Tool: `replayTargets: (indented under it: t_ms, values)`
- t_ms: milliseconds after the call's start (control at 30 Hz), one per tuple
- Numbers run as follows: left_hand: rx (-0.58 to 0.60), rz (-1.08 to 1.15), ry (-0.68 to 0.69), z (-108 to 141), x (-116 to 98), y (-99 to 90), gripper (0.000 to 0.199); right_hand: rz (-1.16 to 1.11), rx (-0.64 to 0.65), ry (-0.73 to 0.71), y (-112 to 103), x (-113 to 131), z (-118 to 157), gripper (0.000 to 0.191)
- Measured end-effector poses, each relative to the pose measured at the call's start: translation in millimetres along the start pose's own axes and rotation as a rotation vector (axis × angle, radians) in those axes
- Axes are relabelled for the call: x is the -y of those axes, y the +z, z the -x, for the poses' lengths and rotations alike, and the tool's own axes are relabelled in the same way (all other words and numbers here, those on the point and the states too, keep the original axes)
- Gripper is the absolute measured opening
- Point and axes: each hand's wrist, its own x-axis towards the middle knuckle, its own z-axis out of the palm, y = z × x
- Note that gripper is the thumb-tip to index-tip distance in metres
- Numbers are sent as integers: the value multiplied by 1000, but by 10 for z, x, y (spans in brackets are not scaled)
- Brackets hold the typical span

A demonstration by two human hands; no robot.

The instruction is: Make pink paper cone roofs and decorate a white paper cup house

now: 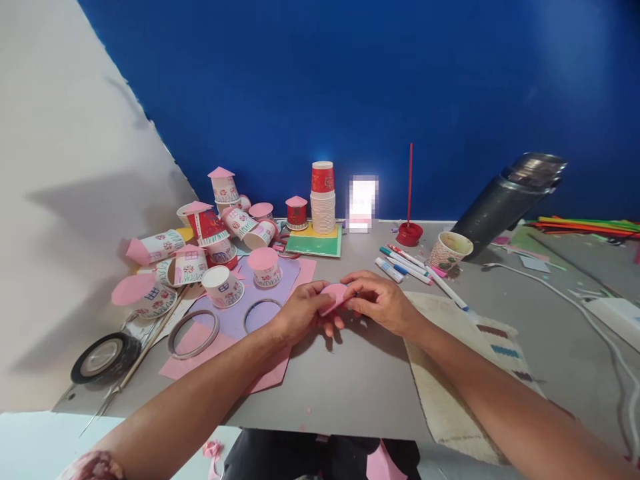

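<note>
In the head view, a pink paper piece [334, 299] is grasped by the left hand [307, 310] above the middle of the tabletop [350, 393], its right end pinched between the fingertips of the right hand [377, 303]. The far left corner is crowded by decorated paper cups [223, 288], many topped with pink paper. Beside the left forearm, tape rings [175, 355] are laid partly on purple paper [287, 272] and pink paper [270, 381]. Near the far edge, a cup stack [323, 212] is stood on a green and yellow booklet [327, 246]. Right of the right hand, markers [407, 265], a patterned cup [451, 251] and a tilted dark flask [500, 207] are grouped. A pale cloth [435, 373] is crossed by the right forearm.

The grey tabletop is backed by a blue wall [320, 80] and bounded at left by a white wall [45, 200].

Bare tabletop is seen between the hands and the near edge, flanked by pink paper and cloth.
</note>
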Motion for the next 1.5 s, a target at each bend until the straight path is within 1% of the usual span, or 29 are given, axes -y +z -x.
replayTargets:
  t_ms: [67, 133, 167, 233, 333, 433, 533, 600, 700, 900, 1133, 1267, 1500]
  values:
    - [52, 16, 30, 16, -12, 5, 41, -34, -15, 28, -16, -21, -15, 15]
    - [67, -41, 59, 32, -26, 4, 46, -28, -17, 56, -24, -28, -24, 15]
    - [49, -96, 71, 37, -29, 1, 47, -5, -15, 75, -23, -25, -26, 15]
    - [-23, -221, 83, 38, -23, -6, 47, 63, -20, 111, -12, -13, -24, 16]
    - [-112, -315, 85, 23, 9, -12, 38, 122, -38, 150, 20, 9, -18, 19]
    - [-141, -296, 70, 6, 36, -3, 30, 40, -65, 185, 49, 15, -13, 20]
    - [-162, -277, 71, 2, 41, 12, 26, -60, -79, 214, 60, 6, -8, 31]
    - [-163, -271, 66, 4, 37, 20, 25, -45, -44, 225, 56, 3, -4, 31]
    - [-161, -274, 51, 9, 31, 29, 25, 14, -2, 212, 43, 12, 0, 24]
    - [-175, -295, 38, -8, 30, 35, 25, 18, -32, 233, 32, 45, -14, 18]
    - [-148, -307, 16, -32, 27, 19, 27, -48, -18, 273, 17, 32, -29, 15]
    - [-180, -294, 3, -18, 20, 33, 28, -42, -28, 287, 25, 32, -21, 15]
    - [-212, -285, 3, -20, 31, 13, 27, -37, -31, 268, 31, 33, -13, 20]
